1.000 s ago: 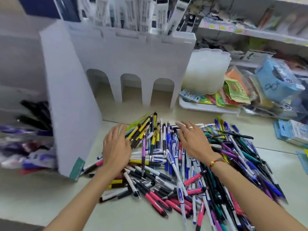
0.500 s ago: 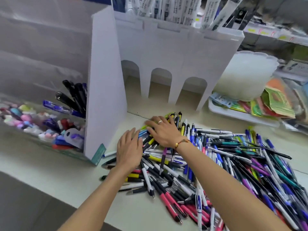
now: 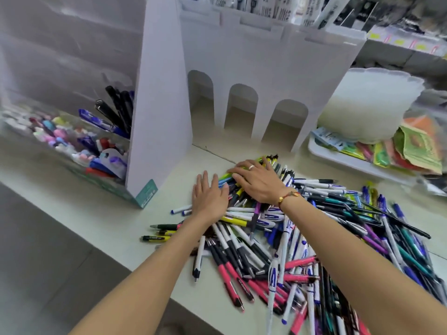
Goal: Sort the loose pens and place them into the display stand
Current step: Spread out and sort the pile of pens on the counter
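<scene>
Head view: pale counter in a shop, shelves w/ packets behind, white tub on tray at right. Big loose pile of pens, too many to count, pink, yellow, blue, black, teal, lying just in front of white cardboard display stand w/ 3 arched openings. Left hand and right hand, both flat w/ fingers spread on pile's far edge, gripping nothing.
</scene>
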Action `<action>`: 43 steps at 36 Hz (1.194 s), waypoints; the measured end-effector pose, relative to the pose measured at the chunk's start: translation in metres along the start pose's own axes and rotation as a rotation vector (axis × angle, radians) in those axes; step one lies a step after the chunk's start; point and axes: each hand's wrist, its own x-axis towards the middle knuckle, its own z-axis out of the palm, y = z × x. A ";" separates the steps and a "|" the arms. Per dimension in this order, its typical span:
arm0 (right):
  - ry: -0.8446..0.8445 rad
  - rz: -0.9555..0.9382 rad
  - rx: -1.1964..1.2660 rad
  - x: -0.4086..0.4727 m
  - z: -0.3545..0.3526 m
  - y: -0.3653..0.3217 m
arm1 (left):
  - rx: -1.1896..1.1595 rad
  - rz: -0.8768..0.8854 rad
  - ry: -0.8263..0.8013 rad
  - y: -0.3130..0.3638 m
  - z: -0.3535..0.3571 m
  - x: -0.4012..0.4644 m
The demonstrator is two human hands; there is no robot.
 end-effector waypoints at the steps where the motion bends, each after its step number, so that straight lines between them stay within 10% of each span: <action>1: 0.007 0.017 0.013 -0.001 -0.001 -0.001 | -0.001 0.032 0.003 -0.004 -0.005 -0.001; 20: 0.234 0.139 -0.046 -0.111 0.087 -0.177 | 0.070 0.414 -0.115 -0.118 -0.038 -0.048; 30: 0.293 0.274 -0.251 -0.135 0.103 -0.152 | 0.405 0.511 -0.053 -0.093 -0.030 -0.018; 43: 0.184 0.133 -0.386 -0.138 0.070 -0.075 | 0.125 0.460 -0.103 -0.077 -0.002 -0.037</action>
